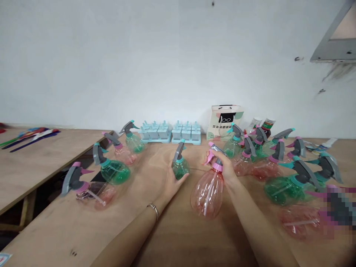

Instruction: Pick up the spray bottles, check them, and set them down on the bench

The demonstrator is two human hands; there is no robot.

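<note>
My left hand (171,181) is closed around the base of a green spray bottle (180,167) with a grey and teal trigger head, which stands upright on the wooden table (178,237). My right hand (226,167) grips the neck of a pink spray bottle (207,193), just below its grey and pink trigger head; the bottle's body tips toward me. A thin bracelet (153,209) circles my left wrist.
Several pink and green spray bottles lie in a row at left (111,170) and in a cluster at right (278,167). Two light blue popsicle moulds (171,132) and a white box (224,122) stand by the wall. A second table (27,159) at left holds coloured sticks.
</note>
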